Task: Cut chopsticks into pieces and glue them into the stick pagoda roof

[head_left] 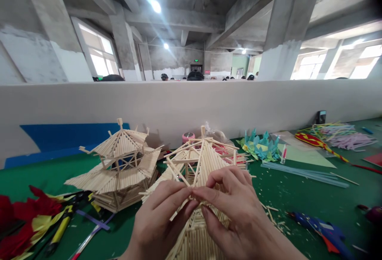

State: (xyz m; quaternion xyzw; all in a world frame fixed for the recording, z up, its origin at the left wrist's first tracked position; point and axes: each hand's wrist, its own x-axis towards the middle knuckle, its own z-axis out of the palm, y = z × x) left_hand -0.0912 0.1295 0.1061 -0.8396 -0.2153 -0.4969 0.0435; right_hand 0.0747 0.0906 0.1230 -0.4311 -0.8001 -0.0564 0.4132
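Observation:
In front of me stands a pagoda model of thin wooden sticks, its upper roof partly covered and partly bare frame. My left hand is at the near edge of that roof, thumb and fingers pinched together. From the right, my right hand meets it there, its thumb and forefinger also pinched. The fingertips of both hands touch or nearly touch; whatever is between them is too small or hidden. Below my hands, more stick rows of the lower tier show. A similar pagoda model with fully covered roofs stands to the left.
A blue glue gun lies at right, near scattered stick scraps. Yellow-handled pliers and red artificial petals are at left. Behind are blue folded-paper shapes, translucent strips and a low white partition.

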